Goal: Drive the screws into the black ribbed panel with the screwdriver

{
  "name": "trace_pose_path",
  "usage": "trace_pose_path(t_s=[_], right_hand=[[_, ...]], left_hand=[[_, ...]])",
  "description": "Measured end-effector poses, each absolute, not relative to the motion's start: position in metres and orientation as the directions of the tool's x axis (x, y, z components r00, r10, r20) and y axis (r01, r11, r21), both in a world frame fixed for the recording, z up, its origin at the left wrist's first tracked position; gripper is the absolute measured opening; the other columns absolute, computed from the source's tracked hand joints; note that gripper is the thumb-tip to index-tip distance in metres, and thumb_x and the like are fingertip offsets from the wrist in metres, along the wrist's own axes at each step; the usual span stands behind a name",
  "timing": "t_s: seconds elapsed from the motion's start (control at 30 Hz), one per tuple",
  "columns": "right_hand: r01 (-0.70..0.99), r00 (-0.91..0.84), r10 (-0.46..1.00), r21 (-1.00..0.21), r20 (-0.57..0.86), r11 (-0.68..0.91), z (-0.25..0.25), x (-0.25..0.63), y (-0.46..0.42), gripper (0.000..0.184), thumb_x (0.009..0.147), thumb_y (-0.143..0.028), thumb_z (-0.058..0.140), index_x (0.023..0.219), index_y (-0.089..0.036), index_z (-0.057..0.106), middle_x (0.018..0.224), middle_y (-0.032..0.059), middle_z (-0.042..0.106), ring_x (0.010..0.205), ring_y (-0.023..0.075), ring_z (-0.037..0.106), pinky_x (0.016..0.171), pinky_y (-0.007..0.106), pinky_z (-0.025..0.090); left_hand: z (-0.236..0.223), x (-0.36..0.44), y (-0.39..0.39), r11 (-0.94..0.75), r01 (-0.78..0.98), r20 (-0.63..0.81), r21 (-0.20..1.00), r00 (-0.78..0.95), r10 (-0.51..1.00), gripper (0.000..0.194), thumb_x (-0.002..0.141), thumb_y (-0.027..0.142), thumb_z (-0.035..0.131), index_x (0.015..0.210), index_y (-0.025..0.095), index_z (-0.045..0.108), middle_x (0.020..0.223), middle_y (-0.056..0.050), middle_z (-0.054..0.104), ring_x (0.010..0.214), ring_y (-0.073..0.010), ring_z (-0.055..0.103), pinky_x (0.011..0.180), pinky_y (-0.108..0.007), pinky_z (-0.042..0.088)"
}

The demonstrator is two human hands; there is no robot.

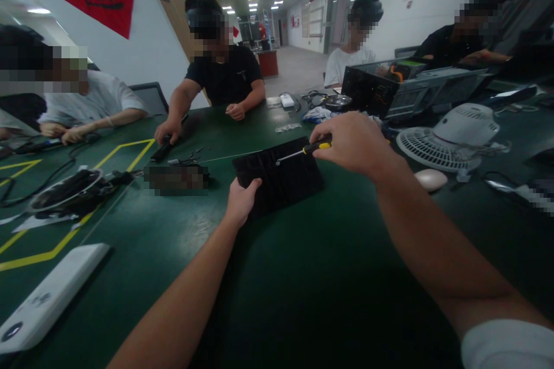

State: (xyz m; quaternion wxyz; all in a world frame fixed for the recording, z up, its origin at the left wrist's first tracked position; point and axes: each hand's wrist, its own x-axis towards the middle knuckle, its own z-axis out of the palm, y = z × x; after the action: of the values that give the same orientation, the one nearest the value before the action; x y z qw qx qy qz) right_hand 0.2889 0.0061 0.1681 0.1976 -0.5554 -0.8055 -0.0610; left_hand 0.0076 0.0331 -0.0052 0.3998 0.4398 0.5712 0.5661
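Note:
My left hand (243, 200) grips the lower left edge of a flat black panel (298, 179), thumb on top. The panel is tilted above the green table; its exact kind cannot be made out. In my right hand (352, 141) is a screwdriver (319, 146) with a yellow and black handle. Its thin metal shaft points left and down over the panel. At the tip is a small bright round spot, perhaps a screw; whether the tip touches the panel is unclear.
Green table (329, 277) with yellow tape lines (56, 255). A white device (54, 297) lies front left, a cable bundle (69, 190) behind it. On the right are a white fan (450, 135), a pale mouse (430, 180) and an open computer case (415, 92). Several people sit around.

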Motion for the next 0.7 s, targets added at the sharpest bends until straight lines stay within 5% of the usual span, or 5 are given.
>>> trace_pose_path(t_s=[0.7], right_hand=[[0.941,-0.259,0.911,-0.127,0.321,0.313,0.1665,0.2845,0.005,0.027,0.086,-0.041,0.075,0.107,-0.031,0.09,0.109,0.0082,0.084,0.108,0.036,0.073,0.085,0.046,0.054]], left_hand=[[-0.0071,0.0072,0.0342,-0.017,0.026,0.024,1.0,-0.304,0.952,0.044,0.068,0.037,0.088,0.106,0.019,0.073,0.106,-0.01,0.08,0.1,-0.0306,0.077,0.1,-0.049,0.061]])
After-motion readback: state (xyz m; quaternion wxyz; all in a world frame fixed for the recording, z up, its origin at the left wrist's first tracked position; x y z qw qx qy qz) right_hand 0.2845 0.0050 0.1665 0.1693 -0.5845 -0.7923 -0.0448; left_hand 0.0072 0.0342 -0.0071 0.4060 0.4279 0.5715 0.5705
